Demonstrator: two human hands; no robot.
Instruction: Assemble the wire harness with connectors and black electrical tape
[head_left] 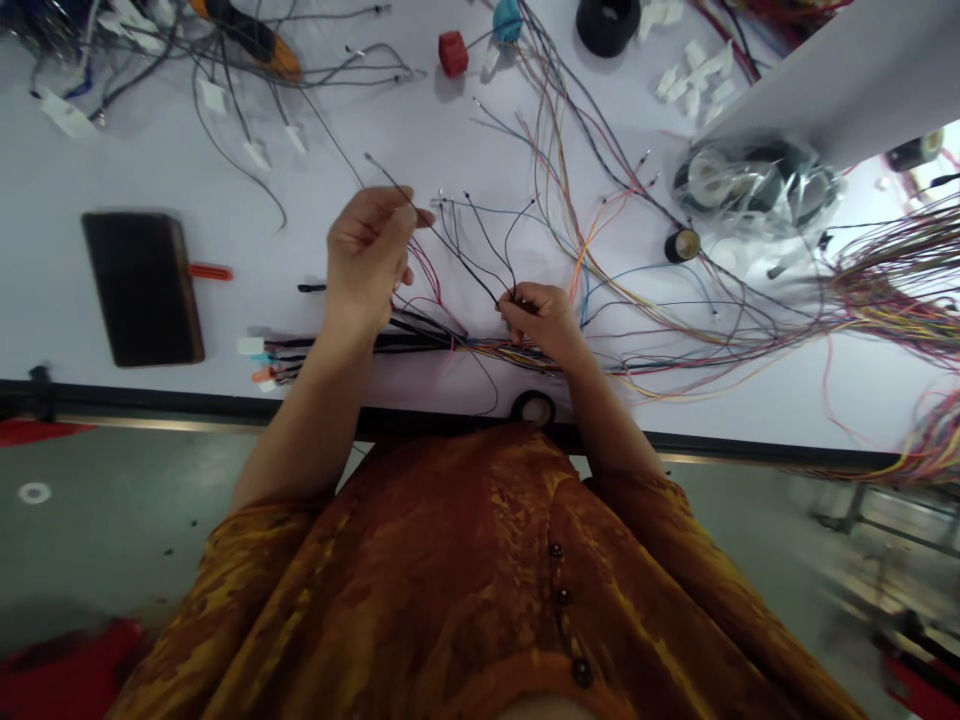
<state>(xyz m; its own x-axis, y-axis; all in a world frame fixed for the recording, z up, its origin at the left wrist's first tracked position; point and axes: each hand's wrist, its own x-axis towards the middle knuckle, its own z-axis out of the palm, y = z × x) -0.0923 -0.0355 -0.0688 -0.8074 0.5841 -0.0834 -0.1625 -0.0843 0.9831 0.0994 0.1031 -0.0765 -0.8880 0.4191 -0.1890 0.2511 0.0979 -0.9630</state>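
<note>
Between thumb and fingers, my left hand (375, 250) pinches a thin black wire (457, 250) near its end; the tip sticks out up and to the left. That wire runs down to my right hand (541, 318), whose fingers are closed around several dark wires. Other loose wire ends fan out above the right hand. Below both hands lies a wire bundle (480, 345), with black-sleeved branches to the left ending in a white connector (251, 346) and an orange connector (264, 375). A roll of black tape (533, 408) rests at the table edge.
A dark phone (139, 290) lies at left beside an orange strip (211, 272). Orange-black pliers or cutters (259, 45) and wires with connectors are at upper left. A red connector (452, 53), a tape roll (607, 25), a plastic bag (757, 190) and a large wire bunch (900, 280) lie farther off.
</note>
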